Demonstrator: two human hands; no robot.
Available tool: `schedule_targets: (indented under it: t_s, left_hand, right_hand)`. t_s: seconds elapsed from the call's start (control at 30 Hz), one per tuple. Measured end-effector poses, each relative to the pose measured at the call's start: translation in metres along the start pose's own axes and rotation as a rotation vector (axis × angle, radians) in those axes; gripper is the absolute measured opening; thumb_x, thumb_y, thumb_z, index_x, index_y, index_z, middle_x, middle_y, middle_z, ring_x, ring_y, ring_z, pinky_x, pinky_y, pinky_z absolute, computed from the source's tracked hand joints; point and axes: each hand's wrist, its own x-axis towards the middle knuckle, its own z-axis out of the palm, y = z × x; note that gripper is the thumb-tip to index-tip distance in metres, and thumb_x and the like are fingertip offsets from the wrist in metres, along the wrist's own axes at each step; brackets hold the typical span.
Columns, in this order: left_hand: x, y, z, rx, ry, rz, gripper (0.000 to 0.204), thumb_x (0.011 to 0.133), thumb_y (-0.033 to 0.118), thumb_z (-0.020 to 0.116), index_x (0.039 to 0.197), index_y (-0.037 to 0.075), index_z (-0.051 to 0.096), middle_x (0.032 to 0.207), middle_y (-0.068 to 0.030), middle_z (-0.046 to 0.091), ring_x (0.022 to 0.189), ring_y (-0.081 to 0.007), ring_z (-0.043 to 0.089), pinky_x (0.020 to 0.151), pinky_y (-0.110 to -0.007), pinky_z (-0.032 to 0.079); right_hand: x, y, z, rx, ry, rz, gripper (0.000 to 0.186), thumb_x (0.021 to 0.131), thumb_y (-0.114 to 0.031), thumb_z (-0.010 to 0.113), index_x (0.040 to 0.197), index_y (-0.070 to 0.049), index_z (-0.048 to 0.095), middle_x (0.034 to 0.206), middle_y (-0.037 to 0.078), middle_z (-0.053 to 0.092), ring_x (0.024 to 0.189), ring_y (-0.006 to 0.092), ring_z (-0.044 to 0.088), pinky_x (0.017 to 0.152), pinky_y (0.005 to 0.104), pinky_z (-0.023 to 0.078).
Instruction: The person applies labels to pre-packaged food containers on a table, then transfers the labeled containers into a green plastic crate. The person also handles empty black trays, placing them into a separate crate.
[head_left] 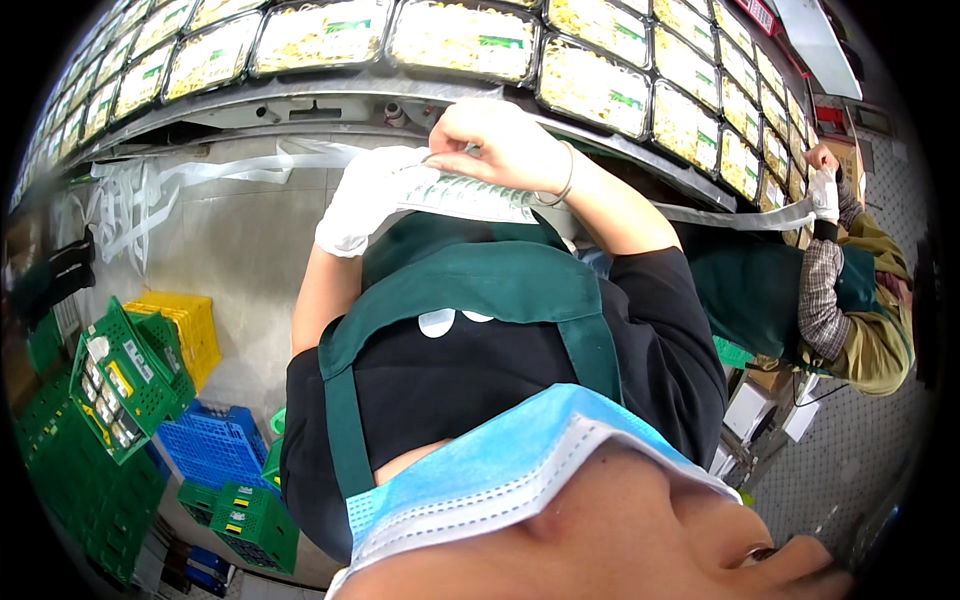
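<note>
My left hand (368, 200), in a white glove, is closed on a strip of labels (482, 195) with green print on white, stretched across in front of my apron. Bare and with a thin bangle at its wrist, my right hand (492, 145) bends in over the strip. Its thumb and curled fingers press together close to the gloved fingers; whatever lies between them is too small to make out. From the left hand a pale backing strip (230, 165) trails leftward into a loose tangle. Ahead, film-covered black trays (465, 40) of pale yellow food stand in rows, several with green-and-white labels.
The metal edge of the table (330, 92) runs before me. Lower left are green crates (130, 375), a yellow crate (190, 325) and a blue crate (215, 440). At right, a co-worker's gloved hand (824, 192) is near the trays, above a plaid sleeve (820, 300).
</note>
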Motion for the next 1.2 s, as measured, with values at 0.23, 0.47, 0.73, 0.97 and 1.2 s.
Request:
schedule_targets:
  t_s: [0.23, 0.47, 0.73, 0.97, 1.2]
  left_hand:
    - [0.059, 0.001, 0.029, 0.169, 0.065, 0.173, 0.014, 0.074, 0.006, 0.056, 0.085, -0.002, 0.059, 0.080, -0.0056, 0.059, 0.071, -0.0092, 0.054, 0.063, -0.021, 0.043]
    - [0.080, 0.010, 0.032, -0.100, 0.349, 0.004, 0.013, 0.073, 0.000, 0.055, 0.086, -0.003, 0.057, 0.084, -0.0093, 0.060, 0.076, -0.0116, 0.055, 0.070, -0.022, 0.043]
    - [0.058, 0.008, 0.018, -0.167, 0.614, -0.005, 0.013, 0.075, 0.005, 0.054, 0.085, -0.003, 0.056, 0.090, -0.0123, 0.059, 0.078, -0.0132, 0.056, 0.069, -0.024, 0.044]
    - [0.059, 0.026, 0.032, -0.220, 0.472, -0.141, 0.031, 0.068, 0.000, 0.060, 0.098, -0.004, 0.051, 0.101, -0.0145, 0.055, 0.088, -0.0162, 0.055, 0.074, -0.026, 0.044]
    - [0.043, 0.011, 0.026, -0.170, 0.786, -0.128, 0.014, 0.069, -0.002, 0.058, 0.083, -0.003, 0.057, 0.089, -0.0152, 0.060, 0.075, -0.0128, 0.057, 0.067, -0.023, 0.044]
  right_hand:
    - [-0.019, 0.066, -0.061, 0.086, 0.132, -0.013, 0.006, 0.073, -0.010, 0.058, 0.077, -0.006, 0.056, 0.071, 0.004, 0.055, 0.069, 0.0152, 0.054, 0.061, 0.0256, 0.043]
    - [-0.019, 0.307, -0.167, 0.110, 0.878, 0.546, 0.033, 0.067, -0.015, 0.064, 0.095, -0.003, 0.051, 0.084, 0.008, 0.055, 0.077, 0.0152, 0.050, 0.070, 0.0257, 0.042]
    - [-0.008, 0.363, -0.134, -0.984, 0.649, 0.542, 0.033, 0.078, -0.026, 0.041, 0.097, -0.001, 0.051, 0.094, 0.019, 0.054, 0.092, 0.0307, 0.050, 0.079, 0.0386, 0.039]
    - [-0.006, 0.343, -0.187, -0.578, 0.626, 0.848, 0.030, 0.076, -0.024, 0.046, 0.092, 0.001, 0.051, 0.085, 0.020, 0.055, 0.080, 0.0300, 0.053, 0.073, 0.0357, 0.042]
    - [0.051, 0.389, -0.219, -0.600, 0.615, 0.914, 0.039, 0.075, -0.038, 0.043, 0.079, -0.004, 0.060, 0.084, 0.014, 0.059, 0.080, 0.0281, 0.056, 0.072, 0.0346, 0.045]
